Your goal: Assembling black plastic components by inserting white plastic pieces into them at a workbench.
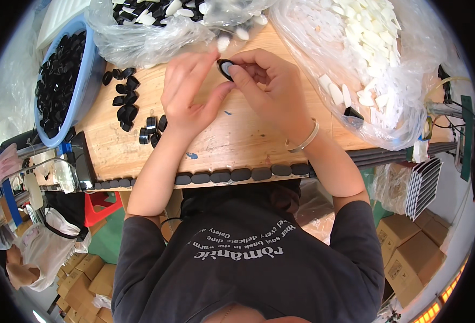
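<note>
My right hand (274, 89) pinches a small black oval ring (221, 64) with a whitish oval piece (226, 69) set in it. Thumb and fingertips close around its edge. Beside it, my left hand (186, 94) has its fingers stretched out and its thumb apart, slightly blurred. The left index fingertip comes close to the held ring; whether it touches I cannot tell. On the wooden table left of my left hand lie several loose black rings (125, 113), some partly behind my wrist.
A blue tub (90, 70) full of black rings stands at the left. Clear plastic bags hold white oval pieces (375, 32) at the right and mixed black and white pieces (162, 13) at the back. Dark oval pads (241, 174) line the table's near edge.
</note>
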Tool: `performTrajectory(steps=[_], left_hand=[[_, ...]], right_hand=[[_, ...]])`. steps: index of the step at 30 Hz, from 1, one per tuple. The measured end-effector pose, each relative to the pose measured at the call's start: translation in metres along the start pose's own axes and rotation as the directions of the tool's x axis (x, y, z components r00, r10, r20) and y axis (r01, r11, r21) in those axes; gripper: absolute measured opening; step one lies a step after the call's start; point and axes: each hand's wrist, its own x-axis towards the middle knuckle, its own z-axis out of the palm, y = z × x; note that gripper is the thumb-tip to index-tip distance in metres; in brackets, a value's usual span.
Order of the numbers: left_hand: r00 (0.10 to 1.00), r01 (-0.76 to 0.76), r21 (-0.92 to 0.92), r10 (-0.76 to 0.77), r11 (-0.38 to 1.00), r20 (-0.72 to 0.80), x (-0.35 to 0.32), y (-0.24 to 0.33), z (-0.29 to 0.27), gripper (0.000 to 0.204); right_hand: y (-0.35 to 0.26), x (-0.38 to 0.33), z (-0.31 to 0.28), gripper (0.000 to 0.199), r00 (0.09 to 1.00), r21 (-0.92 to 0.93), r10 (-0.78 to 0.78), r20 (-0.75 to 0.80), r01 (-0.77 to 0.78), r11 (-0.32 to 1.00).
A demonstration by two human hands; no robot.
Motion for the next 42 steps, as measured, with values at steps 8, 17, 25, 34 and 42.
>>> performTrajectory(steps=[8,17,25,34,42], left_hand=[[0.993,-0.114,0.087,0.116,0.990,-0.027,-0.0021,0.0020,0.0031,0.050],[0.990,-0.142,0.059,0.143,0.988,-0.012,0.0014,0.0028,0.0016,0.050],[0.991,-0.134,0.061,0.135,0.989,-0.008,0.0010,0.0006,0.0017,0.049],[0.990,-0.143,0.057,0.144,0.988,-0.008,0.0006,0.0010,-0.0003,0.049],[0.989,-0.151,0.063,0.151,0.987,-0.002,0.0022,0.0029,0.0008,0.050]], right_hand=[[-0.0024,-0.0017,-0.0006,0.014,0.988,-0.096,-0.153,0.008,0.153,0.984],[-0.0020,-0.0017,-0.0010,0.016,0.992,-0.132,-0.128,0.006,0.128,0.983],[-0.0045,-0.0023,-0.0017,0.015,0.965,-0.214,-0.263,-0.001,0.257,0.942],[-0.0063,-0.0005,-0.0062,0.019,0.995,-0.045,-0.077,0.061,0.080,0.996],[-0.0014,-0.0011,-0.0043,0.019,0.915,-0.317,-0.401,0.037,0.391,0.864]])
